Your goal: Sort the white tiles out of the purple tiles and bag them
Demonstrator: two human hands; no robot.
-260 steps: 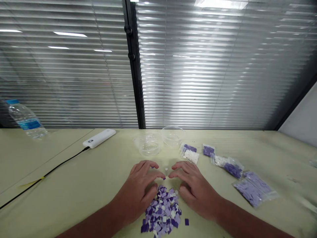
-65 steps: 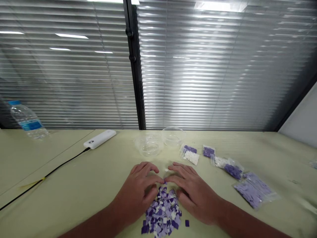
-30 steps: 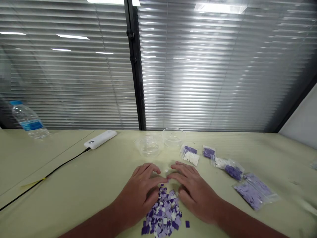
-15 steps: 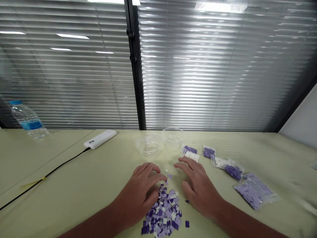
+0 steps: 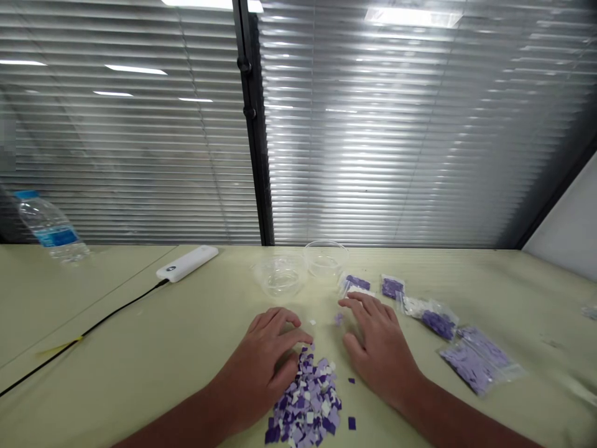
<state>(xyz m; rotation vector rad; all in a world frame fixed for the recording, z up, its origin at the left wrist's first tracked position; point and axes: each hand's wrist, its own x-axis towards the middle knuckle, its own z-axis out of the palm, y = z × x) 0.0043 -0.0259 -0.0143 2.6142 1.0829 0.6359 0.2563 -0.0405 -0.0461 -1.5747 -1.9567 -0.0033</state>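
A loose pile of small square chips (image 5: 308, 398), dark purple, lilac and white, lies on the table between my hands. My left hand (image 5: 268, 364) rests along the pile's left side, fingers bent and thumb apart, holding nothing visible; its index fingertip is by a lilac chip at the pile's top. To the right, my right hand (image 5: 380, 348) is low over the table, palm down with thumb and fingers apart. Just left of its index fingertip is a slightly blurred lilac chip (image 5: 338, 318). A white chip (image 5: 312, 322) lies between the hands.
Two clear plastic bowls (image 5: 325, 269) stand beyond my hands. Zip bags of chips (image 5: 473, 361) spread to the right. A white power bank (image 5: 187, 264) with a black cable (image 5: 112, 317) lies left, near a water bottle (image 5: 56, 233). Blinds (image 5: 373, 137) close off the back.
My right hand has shifted a little to the right, and a lilac chip has moved right beside its index fingertip. My left hand has stayed almost still.
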